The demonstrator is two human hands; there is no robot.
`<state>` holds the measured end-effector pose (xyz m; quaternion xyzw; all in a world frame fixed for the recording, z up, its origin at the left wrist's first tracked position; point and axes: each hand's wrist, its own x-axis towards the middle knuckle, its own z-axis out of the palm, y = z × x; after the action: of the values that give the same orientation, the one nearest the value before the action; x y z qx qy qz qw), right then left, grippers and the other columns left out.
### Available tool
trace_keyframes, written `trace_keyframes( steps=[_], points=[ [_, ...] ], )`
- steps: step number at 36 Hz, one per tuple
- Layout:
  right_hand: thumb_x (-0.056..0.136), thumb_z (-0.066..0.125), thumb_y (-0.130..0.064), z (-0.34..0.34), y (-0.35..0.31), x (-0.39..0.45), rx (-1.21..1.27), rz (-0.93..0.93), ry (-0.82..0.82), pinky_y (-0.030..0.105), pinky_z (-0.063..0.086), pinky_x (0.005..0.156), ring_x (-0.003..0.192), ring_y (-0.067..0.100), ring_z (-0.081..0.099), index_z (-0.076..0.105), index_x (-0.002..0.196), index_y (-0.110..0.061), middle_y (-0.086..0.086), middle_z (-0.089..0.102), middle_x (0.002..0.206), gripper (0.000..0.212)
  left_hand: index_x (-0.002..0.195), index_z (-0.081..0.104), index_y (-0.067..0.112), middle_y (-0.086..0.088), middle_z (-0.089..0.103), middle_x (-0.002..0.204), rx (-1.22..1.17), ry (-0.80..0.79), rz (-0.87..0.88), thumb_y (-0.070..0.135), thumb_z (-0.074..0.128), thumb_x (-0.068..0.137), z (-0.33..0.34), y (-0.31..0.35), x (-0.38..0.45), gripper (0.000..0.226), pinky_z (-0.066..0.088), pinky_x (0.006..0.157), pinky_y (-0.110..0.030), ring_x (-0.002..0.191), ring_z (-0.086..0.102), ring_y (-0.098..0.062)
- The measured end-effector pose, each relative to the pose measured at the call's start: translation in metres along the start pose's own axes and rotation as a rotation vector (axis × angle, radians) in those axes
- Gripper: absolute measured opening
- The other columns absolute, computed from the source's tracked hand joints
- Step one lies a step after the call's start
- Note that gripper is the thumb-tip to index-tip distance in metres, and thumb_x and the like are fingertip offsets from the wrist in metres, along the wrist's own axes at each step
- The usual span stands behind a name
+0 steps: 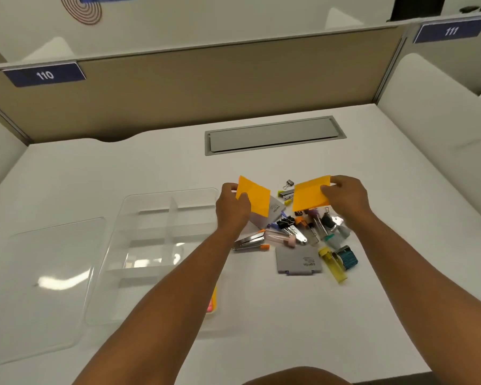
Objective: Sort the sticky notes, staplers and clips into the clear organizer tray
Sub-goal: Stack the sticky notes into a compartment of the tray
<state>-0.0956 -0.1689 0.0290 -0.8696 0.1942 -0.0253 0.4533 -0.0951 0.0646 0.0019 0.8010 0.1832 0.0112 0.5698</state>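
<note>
**Two orange pads in two hands**

Two orange sticky-note pads are what we count in the air, one per hand. Our left hand (pixel 232 205) pinches the left orange pad (pixel 254 196) by its left edge, thumb curled over the front, above the gap between tray and pile. Our right hand (pixel 342 196) grips the right orange pad (pixel 311 196) at its right edge, fingers folded round it, over the far side of the pile.

The clear organizer tray (pixel 161 245) lies on the desk left of our left forearm, its dividers making several compartments; something pink and yellow (pixel 211 302) shows at its near right corner, probably more notes, though the arm hides most of it. One clear lid (pixel 36 284) lies flat just left of the tray.

In the heap below the hands we count two grey Camlin boxes (pixel 299 261), one orange-tipped stapler (pixel 249 242), one yellow stapler (pixel 335 266), and a tangle of binder clips (pixel 286 225) too jumbled to number. One small clip (pixel 288 184) sits apart, between the two pads.

The white desk (pixel 289 315) carries a grey cable hatch (pixel 274 134) farther back.
</note>
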Motion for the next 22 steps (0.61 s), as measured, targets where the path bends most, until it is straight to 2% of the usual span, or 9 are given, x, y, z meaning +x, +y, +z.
trace_keyframes(
  steps=[2,5,7,10,12,16,22],
  points=[
    [0.092,0.061,-0.017,0.002,-0.008,-0.013,0.126,-0.026,-0.027,0.041,0.051,0.084,0.091,0.025,0.060,0.066,0.116,-0.006,0.009,0.066,0.104,0.027,0.104,0.049,0.028,0.005,0.055,0.092,-0.030,-0.013,0.005,0.017,0.051,0.090,-0.008,-0.002,-0.006,0.018,0.057,0.083,-0.051,0.095,0.060,-0.025],
    [0.095,0.058,-0.010,0.010,-0.021,-0.036,0.341,-0.015,-0.143,0.041,0.054,0.078,0.089,0.026,0.062,0.063,0.110,-0.012,0.011,0.065,0.105,0.016,0.108,0.048,0.026,0.001,0.058,0.095,-0.056,-0.036,0.019,0.015,0.049,0.094,-0.022,-0.004,-0.017,0.018,0.059,0.080,-0.049,0.089,0.061,-0.022],
    [0.095,0.057,-0.007,0.019,-0.028,-0.052,0.463,0.005,-0.228,0.035,0.054,0.069,0.083,0.025,0.063,0.061,0.110,-0.010,0.012,0.065,0.101,0.015,0.115,0.048,0.023,-0.005,0.059,0.105,-0.082,-0.048,0.021,0.013,0.046,0.097,-0.033,-0.006,-0.026,0.021,0.061,0.075,-0.041,0.089,0.062,-0.023],
    [0.096,0.056,-0.004,0.032,-0.038,-0.076,0.625,0.051,-0.331,0.025,0.055,0.063,0.082,0.021,0.065,0.057,0.114,-0.005,0.008,0.064,0.099,0.019,0.129,0.047,0.018,-0.005,0.055,0.115,-0.091,-0.042,0.021,0.013,0.042,0.100,-0.051,-0.011,-0.037,0.030,0.058,0.064,-0.029,0.097,0.061,-0.026],
    [0.096,0.056,-0.005,0.042,-0.043,-0.089,0.659,0.074,-0.378,0.027,0.056,0.066,0.082,0.021,0.065,0.057,0.115,-0.005,0.009,0.064,0.100,0.019,0.133,0.045,0.017,-0.004,0.050,0.118,-0.104,-0.035,0.018,0.013,0.041,0.102,-0.065,-0.015,-0.044,0.032,0.056,0.062,-0.025,0.101,0.058,-0.026],
    [0.093,0.060,-0.006,0.062,-0.051,-0.113,0.696,0.103,-0.472,0.031,0.056,0.074,0.090,0.026,0.066,0.053,0.121,-0.006,0.014,0.063,0.110,0.029,0.134,0.046,0.017,-0.002,0.048,0.118,-0.164,-0.027,-0.017,0.012,0.041,0.101,-0.097,-0.024,-0.056,0.034,0.057,0.064,-0.027,0.100,0.056,-0.024],
    [0.092,0.062,-0.006,0.090,-0.065,-0.150,0.639,0.065,-0.530,0.031,0.055,0.070,0.091,0.028,0.064,0.053,0.128,-0.013,0.013,0.058,0.116,0.038,0.130,0.051,0.020,-0.009,0.057,0.122,-0.256,-0.050,-0.098,0.012,0.040,0.099,-0.140,-0.043,-0.075,0.034,0.060,0.069,-0.032,0.105,0.061,-0.030]
  ],
)
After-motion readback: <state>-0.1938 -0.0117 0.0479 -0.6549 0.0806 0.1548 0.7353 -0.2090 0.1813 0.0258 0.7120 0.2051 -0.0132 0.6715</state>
